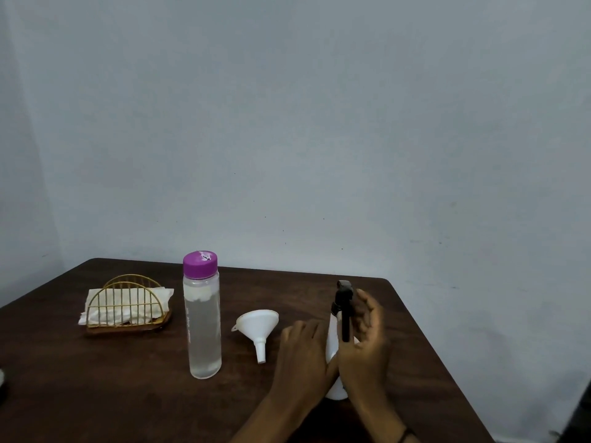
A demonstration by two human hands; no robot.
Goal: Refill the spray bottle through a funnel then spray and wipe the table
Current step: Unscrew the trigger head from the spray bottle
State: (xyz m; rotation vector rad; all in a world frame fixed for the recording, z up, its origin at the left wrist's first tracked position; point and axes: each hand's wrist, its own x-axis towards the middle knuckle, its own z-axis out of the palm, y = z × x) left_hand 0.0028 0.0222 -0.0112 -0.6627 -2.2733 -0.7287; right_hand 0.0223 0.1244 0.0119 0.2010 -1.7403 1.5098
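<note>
We see a dark wooden table (128, 394) against a pale blue-grey wall (319, 123), and we take the spray bottle (332, 340) as our landmark. It stands upright on the table near the right edge, white in body with a black spray head (343, 294) and a black trigger hanging down its front. Our left hand (302, 350) lies against the bottle's left side, fingers curved round the body, so its grip holds the bottle. Our right hand (367, 334) is on the bottle's right side, up by the spray head; the fingers are spread and blurred, and we cannot tell whether that grip is closed on the head or merely beside it. A dark band shows on the right wrist. Just left of the bottle, the white funnel (257, 327) lies tipped on the table, its spout pointing toward us, apart from both hands. Further left stands the water bottle (202, 318), clear, upright, mostly full, with its purple cap (200, 264) on. Well left of the spray bottle, toward the back of the table, a gold wire holder (126, 302) on a wooden base carries white tissues (121, 310).
</note>
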